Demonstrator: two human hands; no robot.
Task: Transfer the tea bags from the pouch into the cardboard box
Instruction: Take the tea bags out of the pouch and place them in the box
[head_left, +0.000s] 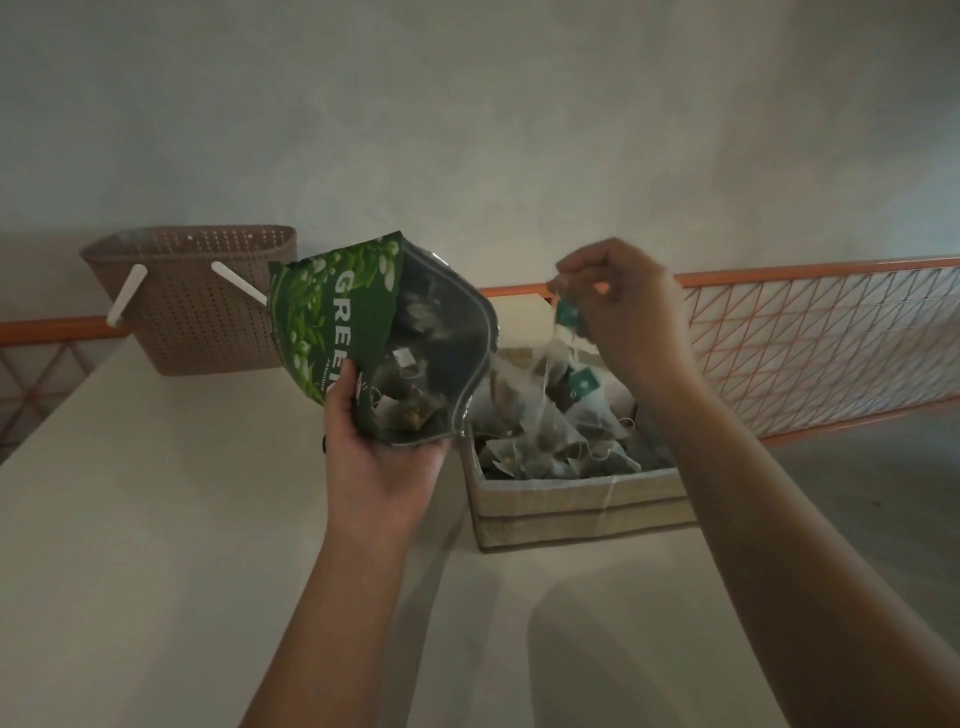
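My left hand (382, 452) grips the bottom of a green tea pouch (363, 332), held up with its open mouth facing me; several tea bags (410, 410) lie inside. My right hand (618, 306) hovers over the cardboard box (582, 509) and pinches strings with green tags (567, 315). From them hang pyramid tea bags (545, 415), dangling just above the box. Several more tea bags (587, 447) fill the box. The box stands on the white table, just right of the pouch.
A brown perforated plastic basket (197, 301) with white handles stands at the back left of the white table (156, 519). An orange wire railing (810, 338) runs behind the table. A grey wall rises beyond it.
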